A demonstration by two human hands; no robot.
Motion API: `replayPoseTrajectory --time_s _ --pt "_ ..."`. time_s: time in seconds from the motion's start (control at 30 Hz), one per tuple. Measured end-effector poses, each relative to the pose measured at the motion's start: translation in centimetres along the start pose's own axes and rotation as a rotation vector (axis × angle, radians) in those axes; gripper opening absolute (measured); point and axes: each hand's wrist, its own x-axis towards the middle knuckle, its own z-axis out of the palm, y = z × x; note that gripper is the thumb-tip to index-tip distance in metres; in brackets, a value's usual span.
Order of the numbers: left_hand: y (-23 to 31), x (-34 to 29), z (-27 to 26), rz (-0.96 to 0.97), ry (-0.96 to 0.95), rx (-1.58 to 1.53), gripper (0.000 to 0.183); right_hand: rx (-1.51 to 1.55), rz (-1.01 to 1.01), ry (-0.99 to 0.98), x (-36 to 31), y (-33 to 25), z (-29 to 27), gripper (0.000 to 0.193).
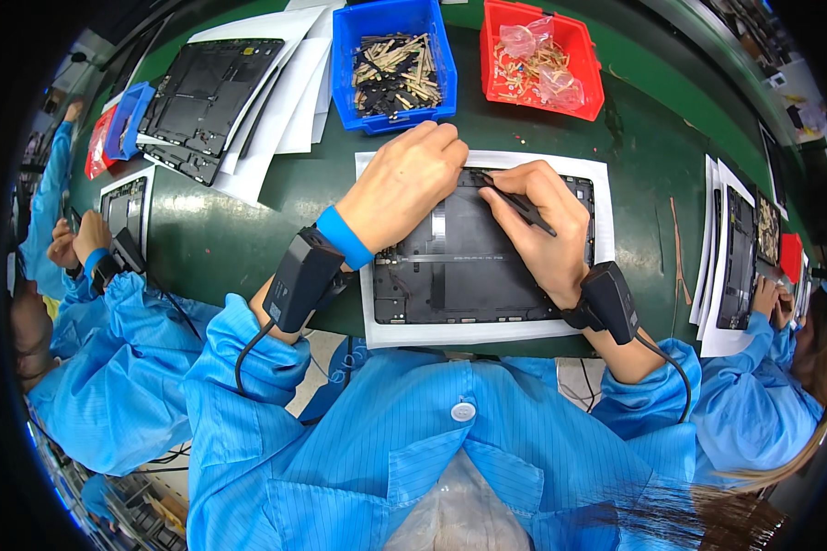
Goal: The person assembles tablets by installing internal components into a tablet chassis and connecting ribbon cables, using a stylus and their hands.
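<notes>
In front of me a black tablet housing [469, 280] lies flat on white sheets [374, 331]. My right hand [547, 230] grips black tweezers [530, 215] like a pen, their tips down at the housing's far edge. Just left of those tips, my left hand [409, 184] is closed over the same edge, knuckles up. Its fingertips are hidden, so whatever they pinch does not show.
Beyond the housing stand a blue bin [393, 69] of small strips and black pieces, and a red bin [542, 60] with scraps and clear plastic. Black housings [207, 96] on paper lie at the far left. Co-workers in blue sit on both sides.
</notes>
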Motion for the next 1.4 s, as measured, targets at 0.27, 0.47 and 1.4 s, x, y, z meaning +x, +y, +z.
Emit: replayPoseTrajectory --time_s 0.27,0.47,1.4 --pt "-0.1 0.2 -0.1 0.014 -0.004 0.000 0.013 -0.019 0.006 -0.027 0.1 0.0 0.2 0.016" --pt "-0.6 -0.4 -1.0 -0.008 -0.010 -0.082 0.012 -0.035 0.013 -0.018 0.3 0.2 0.5 0.015" --pt "3.3 -5.9 -0.2 -0.152 0.062 0.307 0.047 -0.190 -0.297 -0.684 7.4 1.4 1.0 0.018"
